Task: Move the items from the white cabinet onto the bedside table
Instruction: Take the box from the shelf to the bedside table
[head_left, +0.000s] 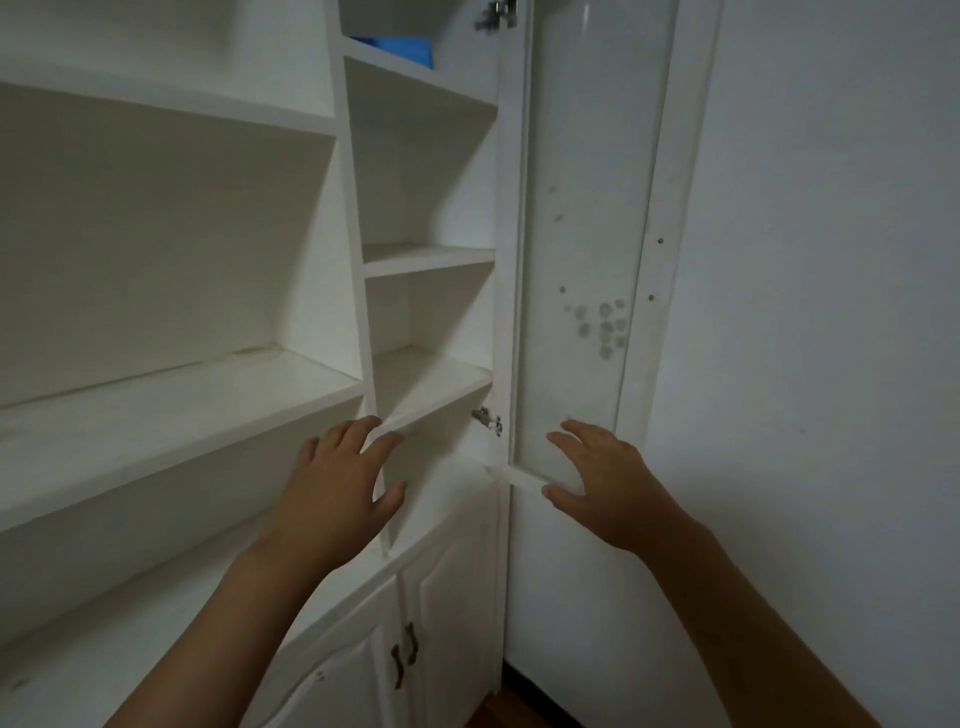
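The left grip (340, 475) hovers with fingers spread and holds nothing, in front of the tall white wooden cabinet (358, 322). The right grip (605, 478), also spread and bare, is at the bottom edge of the open glass-panelled cabinet door (576, 234). A blue folded item (400, 48) lies on a high shelf.

2 bare forearms reach forward and up from the bottom of the frame. The left hand (337, 478) is raised palm-forward with fingers spread and straight; the right hand (605, 480) mirrors it, fingers extended, thumb out, gripping nothing.
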